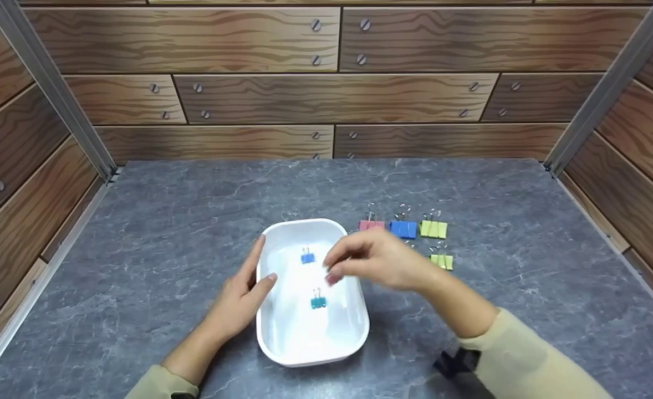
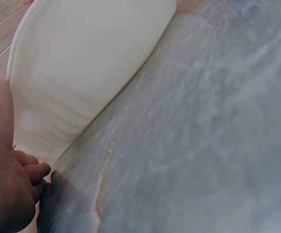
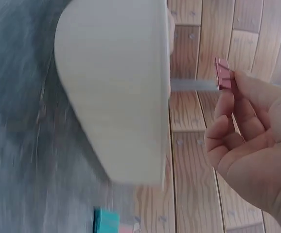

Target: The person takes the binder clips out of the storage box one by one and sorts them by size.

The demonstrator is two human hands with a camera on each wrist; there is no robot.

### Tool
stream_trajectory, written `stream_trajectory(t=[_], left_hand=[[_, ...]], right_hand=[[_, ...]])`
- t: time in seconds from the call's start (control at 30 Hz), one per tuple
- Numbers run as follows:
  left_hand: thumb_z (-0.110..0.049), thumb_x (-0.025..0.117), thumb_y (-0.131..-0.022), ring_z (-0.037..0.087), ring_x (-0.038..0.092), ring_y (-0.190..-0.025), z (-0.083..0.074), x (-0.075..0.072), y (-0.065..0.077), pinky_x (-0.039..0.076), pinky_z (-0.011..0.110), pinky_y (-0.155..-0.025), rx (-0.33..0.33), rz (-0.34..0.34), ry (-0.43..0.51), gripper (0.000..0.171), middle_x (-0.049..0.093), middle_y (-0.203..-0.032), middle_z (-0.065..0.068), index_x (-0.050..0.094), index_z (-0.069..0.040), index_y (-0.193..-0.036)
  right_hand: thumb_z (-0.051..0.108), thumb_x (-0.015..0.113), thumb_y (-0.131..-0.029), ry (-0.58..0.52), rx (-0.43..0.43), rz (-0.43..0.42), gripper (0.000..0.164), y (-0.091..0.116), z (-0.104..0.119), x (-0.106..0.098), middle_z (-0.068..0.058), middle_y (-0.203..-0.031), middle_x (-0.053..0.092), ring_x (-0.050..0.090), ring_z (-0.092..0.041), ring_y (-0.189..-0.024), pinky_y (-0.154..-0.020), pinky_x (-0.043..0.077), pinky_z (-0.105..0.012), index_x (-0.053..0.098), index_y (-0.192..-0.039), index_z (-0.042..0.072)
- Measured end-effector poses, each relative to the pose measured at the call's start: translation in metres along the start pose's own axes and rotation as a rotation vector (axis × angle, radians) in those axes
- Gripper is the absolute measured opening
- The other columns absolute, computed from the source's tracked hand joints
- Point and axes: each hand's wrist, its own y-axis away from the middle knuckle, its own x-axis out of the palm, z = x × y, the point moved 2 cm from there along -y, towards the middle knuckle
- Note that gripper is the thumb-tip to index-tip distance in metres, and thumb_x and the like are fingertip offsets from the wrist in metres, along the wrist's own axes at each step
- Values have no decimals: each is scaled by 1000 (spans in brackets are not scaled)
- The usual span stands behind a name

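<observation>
A white rectangular tub (image 1: 312, 341) stands on the table. At its left side my left hand (image 1: 240, 302) grips the wall, thumb over the rim and fingers along the outside. My right hand (image 1: 387, 260) is above the tub's right rim, pinching a small pink binder clip (image 3: 223, 74) between thumb and fingertips. Inside the tub lie a small blue binder clip (image 1: 307, 258) and a small teal binder clip (image 1: 318, 302), apart from each other. In the left wrist view the tub's outer wall (image 2: 87, 63) fills the upper left, beside the hand.
Right of the tub lie larger binder clips: pink (image 1: 371, 225), blue (image 1: 403, 229) and yellow (image 1: 433, 229). A smaller yellow clip (image 1: 442, 262) is nearer, and my right hand partly hides this group. A teal clip (image 3: 106, 221) shows in the right wrist view. Wood-patterned walls (image 1: 260, 100) enclose the table.
</observation>
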Motion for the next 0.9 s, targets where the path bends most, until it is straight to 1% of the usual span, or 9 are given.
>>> stream_trajectory(t=[0.1, 0.2, 0.37, 0.4, 0.53, 0.6, 0.73, 0.8, 0.9], left_hand=[[-32, 59, -110, 30, 44, -149, 0, 0, 0, 50, 49, -109, -6, -3, 2, 72, 34, -169, 11, 21, -31, -171], [-31, 59, -110, 31, 44, -149, 1, 0, 1, 50, 49, -109, -6, -7, -1, 72, 33, -170, 11, 22, -30, -172], [-31, 60, -110, 30, 40, -151, 2, 0, 3, 47, 49, -112, -7, -12, -4, 72, 28, -173, 7, 22, -30, -172], [-31, 60, -110, 30, 41, -151, 2, 1, 3, 49, 48, -110, -12, -10, 2, 72, 29, -172, 8, 22, -30, -172], [-30, 59, -110, 31, 47, -147, 3, 1, 3, 56, 44, -100, -24, -4, 22, 72, 34, -170, 11, 22, -32, -171], [-29, 59, -110, 31, 48, -146, 2, 1, 3, 57, 43, -99, -26, -4, 30, 72, 35, -169, 12, 21, -32, -171], [-29, 60, -110, 31, 46, -148, 1, 1, 2, 55, 45, -103, -19, -8, 27, 72, 34, -170, 11, 22, -31, -171], [-29, 60, -110, 32, 45, -148, 1, 1, 1, 54, 46, -104, -11, -9, 21, 72, 34, -170, 11, 22, -30, -172], [-30, 60, -110, 31, 45, -148, -1, 1, 1, 53, 47, -105, -10, -11, 11, 72, 34, -170, 10, 23, -30, -171]], right_hand=[[2, 74, -98, -8, 18, -84, 11, 9, -6, -17, -13, -99, 79, 78, -27, -92, -87, 62, -39, 79, -107, -2], [3, 74, -99, 32, 47, -153, 11, 19, -13, -33, -13, -100, 78, 77, -23, -90, -85, 62, -34, 80, -108, -1], [7, 74, -100, 118, 126, -234, 11, 35, -22, -52, -13, -101, 77, 71, -16, -89, -75, 58, -24, 80, -107, 1], [6, 74, -99, 122, 142, -243, 11, 38, -24, -55, -13, -101, 77, 70, -16, -88, -74, 57, -23, 80, -107, 1], [5, 74, -100, 121, 196, -259, 13, 46, -31, -59, -14, -100, 77, 71, -16, -87, -72, 56, -22, 79, -109, -2], [5, 74, -99, 132, 216, -261, 14, 49, -36, -60, -13, -98, 78, 71, -16, -86, -70, 56, -22, 78, -110, -4], [6, 75, -99, 127, 243, -254, 16, 53, -46, -57, -13, -97, 78, 72, -15, -86, -74, 58, -25, 77, -110, -6], [6, 75, -99, 125, 242, -249, 17, 55, -52, -55, -13, -99, 78, 72, -13, -87, -77, 60, -28, 77, -109, -8], [5, 75, -98, 132, 235, -237, 17, 57, -59, -52, -14, -101, 79, 71, -12, -88, -80, 60, -29, 77, -109, -7]])
